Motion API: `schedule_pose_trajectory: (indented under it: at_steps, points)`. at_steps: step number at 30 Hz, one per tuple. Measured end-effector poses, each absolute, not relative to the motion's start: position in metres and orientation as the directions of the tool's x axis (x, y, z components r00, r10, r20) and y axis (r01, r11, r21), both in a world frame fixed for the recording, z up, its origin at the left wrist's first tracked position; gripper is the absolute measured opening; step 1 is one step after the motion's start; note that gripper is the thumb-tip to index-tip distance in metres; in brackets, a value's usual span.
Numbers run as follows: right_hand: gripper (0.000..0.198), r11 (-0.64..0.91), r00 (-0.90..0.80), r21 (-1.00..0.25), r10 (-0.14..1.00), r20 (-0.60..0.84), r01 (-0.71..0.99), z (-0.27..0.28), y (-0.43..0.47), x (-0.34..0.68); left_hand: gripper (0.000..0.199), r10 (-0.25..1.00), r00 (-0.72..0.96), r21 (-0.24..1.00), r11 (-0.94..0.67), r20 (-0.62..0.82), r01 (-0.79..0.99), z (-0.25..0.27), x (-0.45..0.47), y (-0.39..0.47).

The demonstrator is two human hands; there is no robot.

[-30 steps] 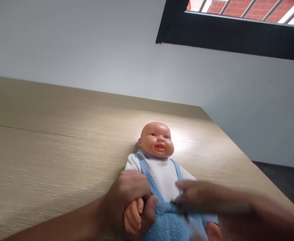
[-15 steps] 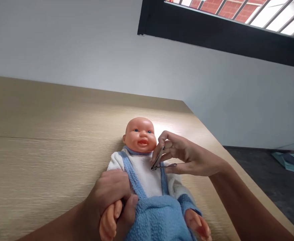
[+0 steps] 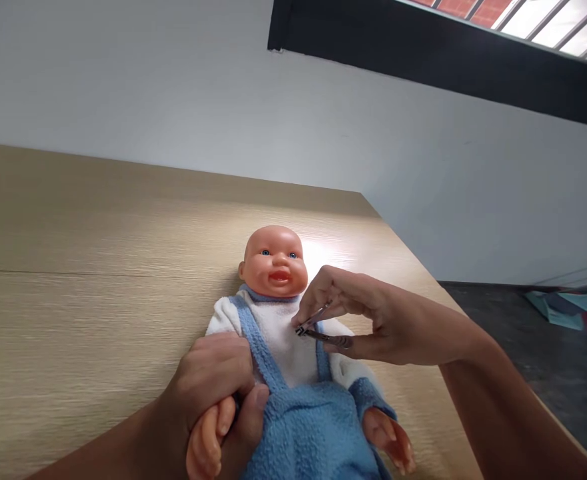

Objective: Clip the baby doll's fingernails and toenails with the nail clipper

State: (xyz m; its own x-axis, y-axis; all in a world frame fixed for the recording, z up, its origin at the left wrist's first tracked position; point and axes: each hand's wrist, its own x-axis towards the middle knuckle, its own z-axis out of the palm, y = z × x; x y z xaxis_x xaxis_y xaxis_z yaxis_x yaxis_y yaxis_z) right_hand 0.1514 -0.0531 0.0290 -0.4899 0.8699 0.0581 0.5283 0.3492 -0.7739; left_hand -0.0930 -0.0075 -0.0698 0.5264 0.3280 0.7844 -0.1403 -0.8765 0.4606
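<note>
A baby doll point(image 3: 293, 347) in a white top and blue overalls lies on its back on the wooden table point(image 3: 98, 320). My left hand point(image 3: 218, 380) is closed around the doll's forearm at the left, and the doll's hand point(image 3: 208, 433) pokes out below my fingers. Above the doll's chest, my right hand point(image 3: 348, 313) holds a metal nail clipper point(image 3: 318, 332) between thumb and fingers, its lever spread away from the body. The doll's other hand point(image 3: 388, 437) lies free at the right, sticking out of a blue cuff.
Behind the table rises a plain pale wall point(image 3: 148, 87), with a dark-framed barred window point(image 3: 423, 60) at upper right. The table's right edge runs diagonally down. Beyond it, a dark floor point(image 3: 498, 333) bears some teal and red items point(image 3: 563, 310).
My right hand has turned the nail clipper and brought it slightly left and lower over the doll's chest. My left hand keeps its hold. The whole view has shifted a little.
</note>
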Motion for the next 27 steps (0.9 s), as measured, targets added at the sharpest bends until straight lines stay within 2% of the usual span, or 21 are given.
schedule_pose_trajectory:
  at_steps: [9, 16, 27]
  points:
    - [0.027, 0.381, -0.491, -0.727, 0.868, 0.07, 0.571, 0.0281, -0.0536, 0.151, 0.024, 0.324, 0.532, 0.45, -0.885, 0.782, -0.124, -0.0671, -0.0921, -0.0084]
    - [0.036, 0.411, -0.496, -0.681, 0.865, 0.081, 0.606, 0.0291, -0.0566, 0.1525, 0.024, 0.34, 0.526, 0.461, -0.88, 0.779, -0.114, -0.0676, -0.0916, -0.0075]
    - [0.043, 0.432, -0.514, -0.664, 0.854, 0.082, 0.611, 0.0292, -0.0536, 0.1527, 0.025, 0.352, 0.518, 0.472, -0.874, 0.78, -0.115, -0.0676, -0.0898, -0.0098]
